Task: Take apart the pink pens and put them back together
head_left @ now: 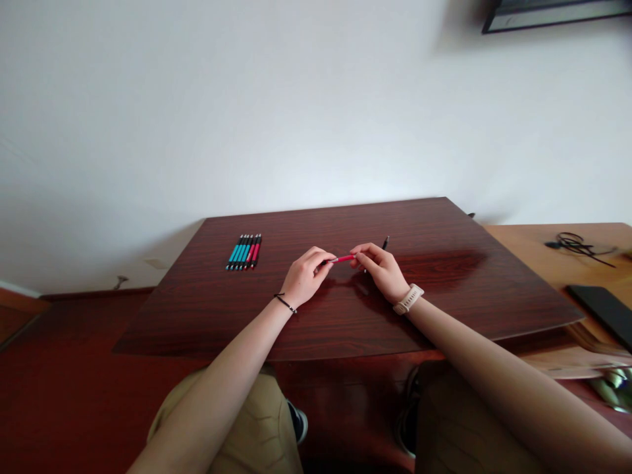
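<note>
Between my two hands a red pen (342, 259) is held level over the dark table. My left hand (307, 273) pinches its black end, and my right hand (379, 268) pinches its other end. Just past my right fingers a black-ended pen (386, 242) lies on the table, its middle hidden by that hand. To the left of my hands lies a neat row of pens, with several turquoise pens (239, 253) and red pens (255, 253) side by side, all pointing the same way.
The dark wooden table (207, 322) stands against a white wall. On its right is a lighter wooden desk (523, 243) with a coiled black cable (577, 245) and a flat black device (602, 313). A dark-framed object (553, 16) hangs at the upper right.
</note>
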`<state>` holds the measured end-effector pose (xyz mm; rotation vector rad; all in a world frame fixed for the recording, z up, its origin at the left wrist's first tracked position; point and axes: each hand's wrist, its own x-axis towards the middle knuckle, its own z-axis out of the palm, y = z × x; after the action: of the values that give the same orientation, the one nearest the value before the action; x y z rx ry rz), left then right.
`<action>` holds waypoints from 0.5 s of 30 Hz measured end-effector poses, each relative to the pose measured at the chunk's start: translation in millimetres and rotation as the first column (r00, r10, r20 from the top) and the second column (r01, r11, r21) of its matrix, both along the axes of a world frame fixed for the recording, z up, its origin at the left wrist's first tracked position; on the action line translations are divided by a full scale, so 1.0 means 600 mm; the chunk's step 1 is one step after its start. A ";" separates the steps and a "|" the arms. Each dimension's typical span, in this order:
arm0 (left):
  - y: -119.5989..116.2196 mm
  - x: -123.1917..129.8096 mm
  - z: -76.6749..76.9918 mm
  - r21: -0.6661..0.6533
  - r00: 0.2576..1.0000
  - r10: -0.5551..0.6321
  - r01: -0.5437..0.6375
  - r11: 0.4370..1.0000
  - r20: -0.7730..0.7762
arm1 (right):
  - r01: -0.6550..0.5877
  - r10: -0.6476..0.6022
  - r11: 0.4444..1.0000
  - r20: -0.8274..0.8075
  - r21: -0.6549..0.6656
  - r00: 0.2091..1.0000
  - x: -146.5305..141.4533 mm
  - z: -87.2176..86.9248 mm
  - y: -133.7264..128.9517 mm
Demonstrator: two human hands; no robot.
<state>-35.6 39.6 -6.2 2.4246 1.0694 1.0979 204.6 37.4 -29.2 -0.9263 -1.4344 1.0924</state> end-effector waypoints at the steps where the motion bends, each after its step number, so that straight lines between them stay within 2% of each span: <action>1: 0.000 0.000 0.000 0.005 1.000 0.003 -0.003 1.000 -0.001 | -0.002 0.002 1.000 -0.001 0.000 1.000 0.000 0.000 0.000; 15: 0.004 -0.001 -0.002 0.072 0.999 0.033 -0.035 0.997 0.021 | -0.026 0.026 1.000 -0.007 -0.013 1.000 -0.006 0.010 -0.005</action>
<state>-36.2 41.7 -7.5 2.4542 1.0867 1.1889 200.8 34.2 -23.4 -0.9147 -1.4387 1.1239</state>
